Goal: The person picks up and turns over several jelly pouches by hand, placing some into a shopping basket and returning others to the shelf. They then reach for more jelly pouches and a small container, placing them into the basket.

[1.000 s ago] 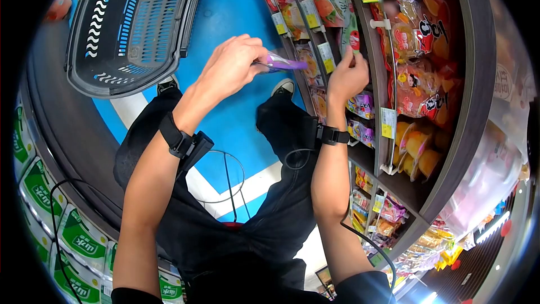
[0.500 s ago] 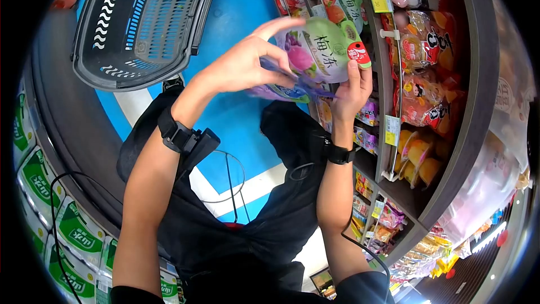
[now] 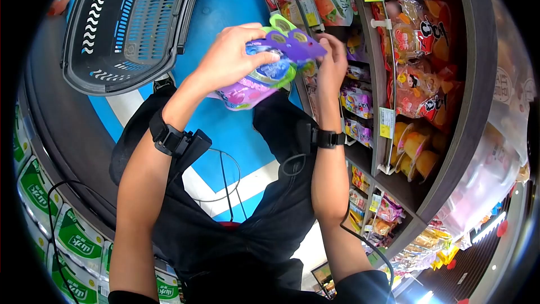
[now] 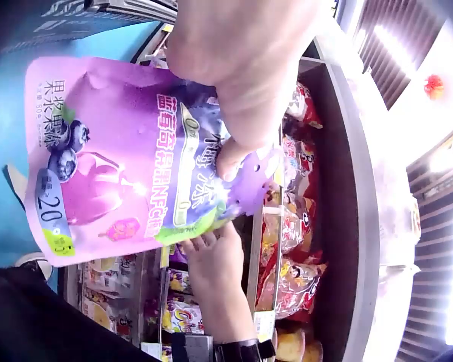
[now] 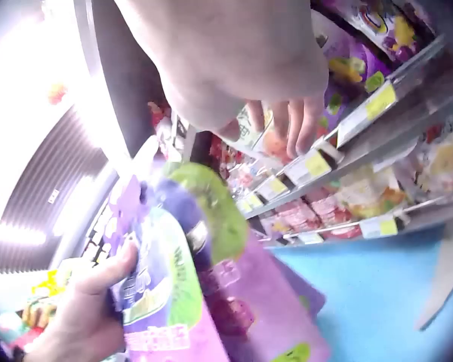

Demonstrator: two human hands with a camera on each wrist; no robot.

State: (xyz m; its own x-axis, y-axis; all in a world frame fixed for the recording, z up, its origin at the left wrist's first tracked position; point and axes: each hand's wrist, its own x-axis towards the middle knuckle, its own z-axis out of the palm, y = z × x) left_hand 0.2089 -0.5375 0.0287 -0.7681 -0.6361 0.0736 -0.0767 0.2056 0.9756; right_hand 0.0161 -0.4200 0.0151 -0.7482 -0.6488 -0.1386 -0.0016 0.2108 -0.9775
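Note:
My left hand [image 3: 228, 59] grips a bundle of purple jelly pouches [image 3: 247, 93] in front of my knees, its thumb pressed over their upper part. Blueberries and a pink drawing are printed on the front pouch [image 4: 83, 188] in the left wrist view. Fanned behind it in the right wrist view is another pouch [image 5: 249, 302] with a green top. My right hand [image 3: 332, 65] is just beside the pouches' top corner, on the shelf side. Its fingers [image 5: 296, 124] hang loosely, apart from the pouches in the right wrist view.
A black shopping basket [image 3: 149, 28] stands at the upper left, above the blue floor [image 3: 228, 0]. On the right, shelves [image 3: 360, 50] carry bagged sweets, a green-and-white jelly pouch [image 3: 333, 0] and price tags. Green-and-white packs [image 3: 79, 236] are stacked at the lower left.
My right hand brought a pouch from the shelf to my left hand, then let go of it. The left hand has turned the bundle so its printed faces show.

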